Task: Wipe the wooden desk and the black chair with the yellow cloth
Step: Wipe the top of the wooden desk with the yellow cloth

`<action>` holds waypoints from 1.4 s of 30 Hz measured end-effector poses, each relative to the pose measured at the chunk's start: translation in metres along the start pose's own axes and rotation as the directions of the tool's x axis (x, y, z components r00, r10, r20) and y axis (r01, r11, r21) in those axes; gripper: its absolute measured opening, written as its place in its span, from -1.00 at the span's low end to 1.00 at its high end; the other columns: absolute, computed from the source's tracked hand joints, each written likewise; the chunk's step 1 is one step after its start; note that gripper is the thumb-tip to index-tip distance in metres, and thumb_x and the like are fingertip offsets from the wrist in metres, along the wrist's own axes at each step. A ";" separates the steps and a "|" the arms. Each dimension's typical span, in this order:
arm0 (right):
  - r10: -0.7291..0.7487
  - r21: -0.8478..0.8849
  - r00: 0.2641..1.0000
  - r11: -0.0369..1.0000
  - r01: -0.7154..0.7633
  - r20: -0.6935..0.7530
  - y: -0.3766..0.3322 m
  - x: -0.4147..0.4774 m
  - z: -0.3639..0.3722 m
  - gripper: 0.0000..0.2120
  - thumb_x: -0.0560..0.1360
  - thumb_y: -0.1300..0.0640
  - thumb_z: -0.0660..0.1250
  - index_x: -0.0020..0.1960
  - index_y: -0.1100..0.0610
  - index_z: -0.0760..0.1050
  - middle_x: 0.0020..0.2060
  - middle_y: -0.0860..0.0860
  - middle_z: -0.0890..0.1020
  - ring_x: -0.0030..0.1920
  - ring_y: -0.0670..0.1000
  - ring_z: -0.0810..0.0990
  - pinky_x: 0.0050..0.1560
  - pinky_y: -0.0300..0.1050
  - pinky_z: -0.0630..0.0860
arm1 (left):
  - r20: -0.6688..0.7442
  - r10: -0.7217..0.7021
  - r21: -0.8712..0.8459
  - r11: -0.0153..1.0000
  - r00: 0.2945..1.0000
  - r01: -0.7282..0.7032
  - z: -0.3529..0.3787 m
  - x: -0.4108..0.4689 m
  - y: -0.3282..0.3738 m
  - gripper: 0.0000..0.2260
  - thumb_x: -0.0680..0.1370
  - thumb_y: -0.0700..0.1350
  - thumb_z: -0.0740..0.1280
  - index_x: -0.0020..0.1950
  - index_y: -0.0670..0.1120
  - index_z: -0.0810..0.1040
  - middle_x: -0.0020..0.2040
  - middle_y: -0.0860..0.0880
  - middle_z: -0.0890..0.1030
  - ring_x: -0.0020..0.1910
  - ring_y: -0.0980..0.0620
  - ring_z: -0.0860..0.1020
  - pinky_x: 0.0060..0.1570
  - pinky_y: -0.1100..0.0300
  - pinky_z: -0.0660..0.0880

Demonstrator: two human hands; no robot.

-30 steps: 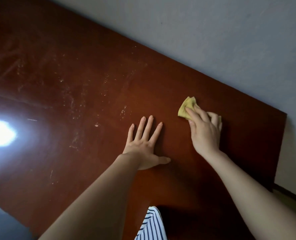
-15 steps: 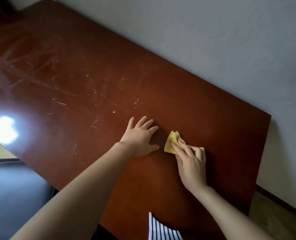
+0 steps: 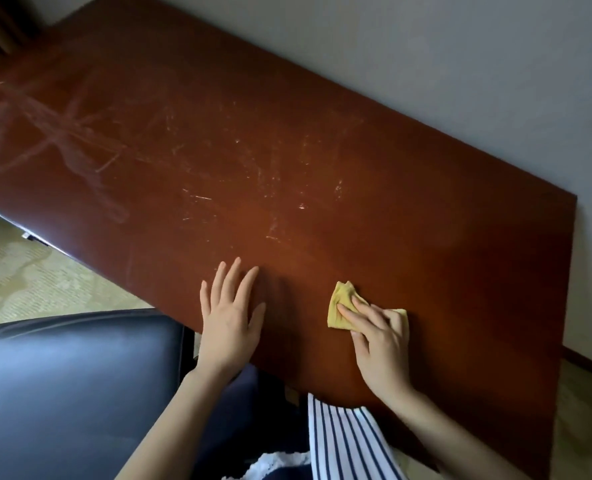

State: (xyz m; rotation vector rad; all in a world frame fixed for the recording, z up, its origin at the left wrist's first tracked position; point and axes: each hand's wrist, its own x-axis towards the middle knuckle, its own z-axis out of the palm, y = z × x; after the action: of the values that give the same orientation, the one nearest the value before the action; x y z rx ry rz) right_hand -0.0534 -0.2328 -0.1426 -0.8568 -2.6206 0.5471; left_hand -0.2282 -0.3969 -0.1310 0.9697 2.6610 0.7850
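Lining a grey wall (image 3: 426, 64), scratched wooden desk (image 3: 287, 150), black chair (image 3: 72, 375) beside.

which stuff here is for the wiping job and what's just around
For the job: wooden desk, yellow cloth under the right hand, black chair, left hand flat on the desk.
Just there: grey wall, patterned floor, striped top.

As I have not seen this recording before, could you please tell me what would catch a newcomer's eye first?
The yellow cloth stands out on the dark wooden desk, pressed under the right hand near the front edge. The left hand lies flat beside it, clear of the cloth. Beyond, pale smears mark the desk's far left, and the black chair fills the lower left.
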 end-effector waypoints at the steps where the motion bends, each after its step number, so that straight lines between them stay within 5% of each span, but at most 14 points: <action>1: -0.011 0.010 1.000 1.000 0.011 0.023 -0.013 -0.003 0.005 -0.46 0.30 0.35 0.52 0.19 -0.06 0.59 0.13 -0.13 0.61 0.02 -0.06 0.34 0.00 0.12 0.51 | -0.029 -0.041 -0.031 0.999 0.999 0.040 -0.005 0.001 -0.008 -0.51 0.57 0.03 0.09 0.49 -0.07 0.28 0.52 -0.12 0.21 0.53 -0.13 0.03 0.44 -0.11 -0.13; 5: -0.084 0.044 0.990 0.996 0.080 0.113 -0.051 -0.007 0.021 -0.49 0.32 0.32 0.51 0.19 -0.07 0.59 0.14 -0.14 0.61 0.04 -0.07 0.34 0.00 0.08 0.50 | -0.147 -0.225 -0.229 0.955 0.963 0.188 -0.018 0.010 -0.032 -0.44 0.55 -0.19 0.14 0.54 -0.19 0.08 0.54 -0.20 0.08 0.53 -0.16 0.00 0.46 -0.10 -0.10; 8: -0.184 0.074 0.961 0.982 0.172 0.207 -0.074 -0.007 0.032 -0.63 0.45 0.20 0.30 0.19 -0.10 0.58 0.17 -0.15 0.60 0.09 -0.06 0.37 0.10 -0.02 0.41 | -0.161 -0.301 -0.290 0.925 0.940 0.247 -0.021 0.010 -0.045 -0.41 0.56 -0.29 0.19 0.54 -0.23 0.02 0.54 -0.26 0.03 0.53 -0.19 -0.03 0.48 -0.10 -0.09; 11: -0.348 0.137 0.891 0.937 0.321 0.292 -0.095 -0.012 0.046 -0.61 0.45 0.18 0.15 0.15 -0.10 0.60 0.19 -0.15 0.58 0.10 -0.03 0.37 0.12 -0.06 0.36 | -0.178 -0.321 -0.217 0.935 0.930 0.281 -0.021 -0.001 -0.056 -0.40 0.51 -0.25 0.14 0.53 -0.27 0.03 0.54 -0.29 0.01 0.52 -0.24 -0.05 0.46 -0.09 -0.12; 15: -0.471 0.183 0.831 0.882 0.435 0.296 -0.101 -0.014 0.060 -0.63 0.45 0.21 0.22 0.12 -0.11 0.62 0.20 -0.16 0.57 0.09 0.00 0.38 0.06 -0.04 0.30 | -0.181 -0.475 -0.133 0.879 0.861 0.457 -0.020 -0.017 -0.063 -0.38 0.48 -0.21 0.11 0.51 -0.33 0.03 0.53 -0.31 0.00 0.52 -0.26 -0.05 0.45 -0.19 -0.13; 20: -0.585 0.300 0.740 0.809 0.506 0.330 -0.088 0.013 0.060 -0.65 0.48 0.21 0.21 0.15 -0.06 0.61 0.20 -0.12 0.58 0.07 -0.02 0.38 0.09 -0.09 0.30 | -0.027 -0.496 -0.011 0.869 0.868 0.495 -0.027 -0.026 -0.066 -0.43 0.57 -0.08 -0.05 0.55 -0.25 -0.06 0.57 -0.17 -0.11 0.55 -0.10 -0.16 0.46 -0.12 -0.21; 25: -0.684 0.317 0.623 0.729 0.607 0.379 -0.087 0.057 0.063 -0.63 0.46 0.24 0.28 0.18 -0.09 0.59 0.22 -0.15 0.57 0.04 0.01 0.37 0.12 -0.05 0.32 | 0.062 -0.544 0.188 0.829 0.837 0.526 -0.047 -0.019 -0.065 -0.50 0.66 -0.11 0.01 0.55 -0.20 -0.07 0.57 -0.13 -0.14 0.55 -0.04 -0.15 0.45 -0.15 -0.16; 28: -0.605 0.244 0.708 0.795 0.555 0.363 -0.093 0.082 0.065 -0.55 0.39 0.32 0.43 0.18 -0.08 0.59 0.21 -0.14 0.58 0.02 0.00 0.35 0.08 0.07 0.43 | 0.122 -0.560 0.246 0.817 0.820 0.522 -0.056 -0.016 -0.066 -0.50 0.65 -0.09 0.01 0.55 -0.19 -0.06 0.57 -0.13 -0.13 0.55 -0.01 -0.14 0.45 -0.14 -0.15; 32: -0.395 0.108 0.851 0.918 0.382 0.346 -0.095 0.099 0.063 -0.58 0.46 0.28 0.38 0.23 -0.09 0.56 0.26 -0.12 0.55 0.04 0.05 0.42 0.05 0.03 0.41 | 0.161 -0.581 0.327 0.794 0.798 0.512 -0.064 -0.015 -0.062 -0.49 0.65 -0.09 0.01 0.55 -0.18 -0.08 0.57 -0.14 -0.13 0.55 -0.05 -0.13 0.46 -0.11 -0.14; 38: -0.310 -0.049 0.913 0.941 0.334 0.266 -0.080 0.080 0.058 -0.54 0.50 0.28 0.35 0.30 -0.11 0.49 0.30 -0.09 0.52 0.06 0.04 0.44 0.10 0.08 0.43 | 0.188 -0.628 0.375 0.756 0.755 0.536 -0.071 -0.005 -0.053 -0.40 0.64 0.08 0.05 0.56 -0.19 -0.07 0.57 -0.15 -0.12 0.55 -0.09 -0.13 0.48 -0.06 -0.14; 42: -0.437 -0.047 0.858 0.884 0.465 0.271 -0.048 0.058 0.039 -0.44 0.41 0.36 0.39 0.30 -0.10 0.50 0.30 -0.10 0.51 0.04 0.03 0.44 0.06 0.06 0.46 | 0.189 -0.619 0.430 0.750 0.762 0.502 -0.068 -0.008 -0.051 -0.13 0.51 0.35 0.16 0.56 -0.18 -0.10 0.57 -0.16 -0.11 0.54 -0.11 -0.09 0.48 -0.05 -0.07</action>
State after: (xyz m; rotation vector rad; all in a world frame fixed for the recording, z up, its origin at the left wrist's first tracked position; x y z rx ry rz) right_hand -0.1374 -0.2425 -0.1439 -0.1761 -2.9703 0.4013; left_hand -0.2738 -0.4626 -0.1011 0.2428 2.6020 -0.0037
